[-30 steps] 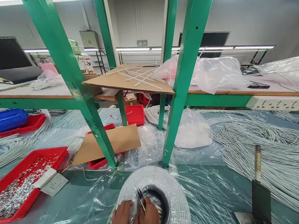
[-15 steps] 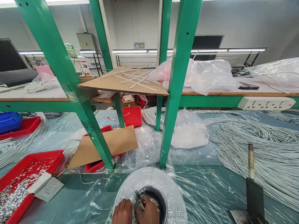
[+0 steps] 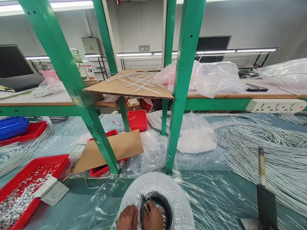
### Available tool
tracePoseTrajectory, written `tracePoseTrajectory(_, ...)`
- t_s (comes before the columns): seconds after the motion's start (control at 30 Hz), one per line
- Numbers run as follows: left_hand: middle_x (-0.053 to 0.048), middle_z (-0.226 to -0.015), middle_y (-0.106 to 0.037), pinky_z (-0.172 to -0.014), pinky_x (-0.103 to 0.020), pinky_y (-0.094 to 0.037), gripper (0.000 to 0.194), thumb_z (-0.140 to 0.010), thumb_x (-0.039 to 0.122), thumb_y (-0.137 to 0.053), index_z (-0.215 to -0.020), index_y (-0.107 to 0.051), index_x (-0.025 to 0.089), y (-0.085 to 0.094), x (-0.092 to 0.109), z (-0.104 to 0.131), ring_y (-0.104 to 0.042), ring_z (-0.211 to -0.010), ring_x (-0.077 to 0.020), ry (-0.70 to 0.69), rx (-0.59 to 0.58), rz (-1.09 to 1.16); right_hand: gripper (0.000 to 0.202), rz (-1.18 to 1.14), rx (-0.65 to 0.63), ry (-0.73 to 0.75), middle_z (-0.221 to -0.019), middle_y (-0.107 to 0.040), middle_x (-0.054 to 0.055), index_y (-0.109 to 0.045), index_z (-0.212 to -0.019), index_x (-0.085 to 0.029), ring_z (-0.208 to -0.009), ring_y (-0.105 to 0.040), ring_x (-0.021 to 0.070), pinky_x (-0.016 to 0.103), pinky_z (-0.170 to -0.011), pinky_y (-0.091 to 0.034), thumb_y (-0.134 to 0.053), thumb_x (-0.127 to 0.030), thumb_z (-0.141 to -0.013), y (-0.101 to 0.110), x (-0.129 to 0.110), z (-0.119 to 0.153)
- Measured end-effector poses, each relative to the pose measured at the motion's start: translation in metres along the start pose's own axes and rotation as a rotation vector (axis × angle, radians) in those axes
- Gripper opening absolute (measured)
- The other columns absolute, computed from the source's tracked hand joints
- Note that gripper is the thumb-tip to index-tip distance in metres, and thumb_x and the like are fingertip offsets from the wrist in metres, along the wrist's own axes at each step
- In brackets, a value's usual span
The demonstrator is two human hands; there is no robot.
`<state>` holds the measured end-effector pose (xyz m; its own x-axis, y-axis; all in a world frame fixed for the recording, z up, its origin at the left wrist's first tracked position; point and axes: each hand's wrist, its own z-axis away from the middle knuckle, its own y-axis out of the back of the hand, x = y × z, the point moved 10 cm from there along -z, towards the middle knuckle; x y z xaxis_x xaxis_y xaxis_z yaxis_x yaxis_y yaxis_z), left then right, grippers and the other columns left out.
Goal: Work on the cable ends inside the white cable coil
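Note:
A thick coil of grey wire [image 3: 184, 209], wrapped in clear film, lies at the bottom middle with a dark round hole in its centre. My left hand [image 3: 127, 224] is closed on the coil's left side, fingers together; its thumb is hidden. Over the hole, my right hand [image 3: 153, 223] is closed around a small dark tool with slim pointed tips [image 3: 144, 199], perhaps snips. The tips point up and left, past the hole's inner edge. Most of the tool is covered by my fingers.
To the left stands a red tray [image 3: 21, 192] of small shiny metal pieces, a white box [image 3: 52, 191] on its rim. Green posts [image 3: 181, 96] rise behind the coil. A lever press [image 3: 265, 211] and loose wire coils [image 3: 275, 157] lie right. A cardboard sheet [image 3: 111, 150] leans behind.
The whole view has shifted slightly, so things sit a little further right. Both hands stay at the coil, and the tool remains in my right hand.

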<state>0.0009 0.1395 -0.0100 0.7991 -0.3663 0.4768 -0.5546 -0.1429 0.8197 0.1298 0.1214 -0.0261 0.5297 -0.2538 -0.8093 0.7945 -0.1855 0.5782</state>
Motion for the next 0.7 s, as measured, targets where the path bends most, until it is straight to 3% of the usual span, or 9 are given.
tracePoseTrajectory(0.13, -0.003, -0.082, -0.054, -0.07, -0.029, -0.037, 0.027, -0.086, 0.029, -0.031, -0.084, -0.056, 0.018, 0.005, 0.007, -0.002, -0.051, -0.077, -0.0152, 0.029, -0.047, -0.111, 0.026, -0.111, 0.026, -0.046, -0.082, -0.057, 0.009, -0.054, -0.083, -0.013, -0.079, -0.05, 0.0199, 0.03, -0.07, -0.029, -0.031, -0.026, -0.082, 0.01, 0.01, -0.001)
tracePoseTrajectory(0.23, -0.003, -0.095, -0.053, -0.079, -0.036, -0.035, 0.025, -0.082, 0.02, -0.035, -0.096, -0.056, 0.02, 0.011, 0.025, -0.008, -0.049, -0.09, -0.0199, 0.058, -0.09, -0.254, 0.024, -0.137, 0.016, -0.028, -0.084, -0.056, 0.009, -0.054, -0.082, -0.012, -0.08, -0.05, 0.0194, 0.029, -0.072, -0.029, -0.033, -0.024, -0.081, 0.011, 0.01, 0.0)
tracePoseTrajectory(0.4, -0.005, -0.103, -0.05, -0.083, -0.038, -0.033, 0.04, -0.073, 0.003, -0.032, -0.102, -0.055, 0.019, 0.011, 0.052, -0.024, -0.045, -0.096, -0.0224, 0.033, -0.16, -0.459, 0.023, -0.189, 0.008, -0.033, -0.086, -0.055, 0.009, -0.052, -0.081, -0.01, -0.083, -0.048, 0.0195, 0.029, -0.074, -0.029, -0.034, -0.024, -0.081, 0.004, 0.015, -0.001)
tracePoseTrajectory(0.7, -0.002, -0.09, -0.051, -0.073, -0.032, -0.033, 0.032, -0.084, 0.01, -0.024, -0.083, -0.055, 0.018, -0.002, 0.045, -0.029, -0.047, -0.083, -0.0179, -0.019, -0.243, -0.393, 0.02, -0.282, -0.019, -0.067, -0.085, -0.055, 0.008, -0.053, -0.079, -0.01, -0.08, -0.048, 0.0174, 0.028, -0.074, -0.029, -0.036, -0.021, -0.079, 0.002, 0.016, -0.001)
